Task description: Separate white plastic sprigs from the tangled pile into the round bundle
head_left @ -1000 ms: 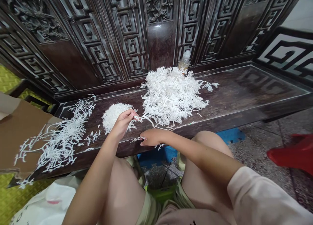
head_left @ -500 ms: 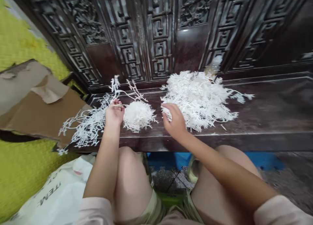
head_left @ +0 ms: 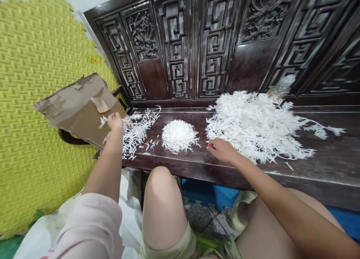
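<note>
On the left of the bench, my left hand [head_left: 114, 121] is closed around a white branched plastic sprig [head_left: 103, 121], whose tips stick out on both sides of the fist. Below and right of that hand lies a loose heap of bare, branching white stems [head_left: 137, 133]. A small round mound of short white pieces [head_left: 179, 136] sits mid-bench. My right hand [head_left: 222, 150] rests at the front left edge of a large pile of white frilly sprigs [head_left: 253, 126]. Its thumb and fingertips are curled together; whatever they may pinch is too small to make out.
A flattened brown cardboard piece [head_left: 81, 105] leans at the bench's left end, over yellow foam matting [head_left: 42, 64]. Behind the large pile stands a clear bottle [head_left: 282, 86] against the carved dark backrest [head_left: 157, 79]. A white sack [head_left: 129, 195] lies by my left leg.
My left hand has moved left, away from the small mound, carrying the sprig over the stem heap. My right hand's fingers have curled in. The view has swung left.
</note>
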A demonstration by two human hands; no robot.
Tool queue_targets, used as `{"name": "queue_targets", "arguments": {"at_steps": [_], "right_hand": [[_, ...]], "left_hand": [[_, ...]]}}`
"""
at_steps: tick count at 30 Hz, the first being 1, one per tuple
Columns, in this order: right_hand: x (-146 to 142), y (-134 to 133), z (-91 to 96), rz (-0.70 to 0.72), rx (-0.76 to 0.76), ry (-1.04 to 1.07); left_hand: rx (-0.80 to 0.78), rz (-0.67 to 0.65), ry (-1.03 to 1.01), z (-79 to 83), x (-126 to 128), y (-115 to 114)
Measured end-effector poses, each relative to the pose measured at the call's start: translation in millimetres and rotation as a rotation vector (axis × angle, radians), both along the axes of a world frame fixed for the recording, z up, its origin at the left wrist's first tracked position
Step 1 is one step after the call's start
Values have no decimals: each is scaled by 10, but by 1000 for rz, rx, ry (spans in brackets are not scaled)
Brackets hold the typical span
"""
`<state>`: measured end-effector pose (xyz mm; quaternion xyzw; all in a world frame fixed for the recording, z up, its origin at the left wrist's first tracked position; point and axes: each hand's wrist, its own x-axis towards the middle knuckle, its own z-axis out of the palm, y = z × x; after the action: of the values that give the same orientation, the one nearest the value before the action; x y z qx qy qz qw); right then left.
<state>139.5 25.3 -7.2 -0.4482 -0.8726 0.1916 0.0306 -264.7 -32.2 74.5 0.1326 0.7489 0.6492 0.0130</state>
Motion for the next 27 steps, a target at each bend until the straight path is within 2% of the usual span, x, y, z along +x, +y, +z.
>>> {"name": "queue_targets", "arguments": {"at_steps": [2, 4, 5, 8, 11, 14, 17, 21, 24, 27], "right_hand": [[53, 103, 29, -46, -71, -152], [176, 249, 88, -132, -122, -229], [273, 332, 128, -197, -115, -228], [685, 569, 247, -344, -81, -34], [1133, 708, 302, -564, -25, 151], [1405, 754, 250, -679, -65, 162], [1457, 759, 127, -663, -166, 97], [1351, 724, -70, -533, -265, 53], [1239, 693, -193, -486, -268, -88], [1128, 687, -247, -503, -232, -196]], "left_hand": [[-94, 20, 63, -364, 125, -92], [-400, 13, 303, -658, 273, -135], [-487, -38, 360, -771, 357, -127], [-535, -266, 357, -991, 685, 26], [-526, -608, 289, -1059, 1168, 256], [-561, -925, 135, -1022, 1743, 402], [-599, -1115, 41, -977, 2292, 435], [-687, -1426, 158, -1011, 2881, 374], [-704, -1555, 272, -1089, 3156, 325], [-720, -1554, 409, -1163, 3236, 324]]}}
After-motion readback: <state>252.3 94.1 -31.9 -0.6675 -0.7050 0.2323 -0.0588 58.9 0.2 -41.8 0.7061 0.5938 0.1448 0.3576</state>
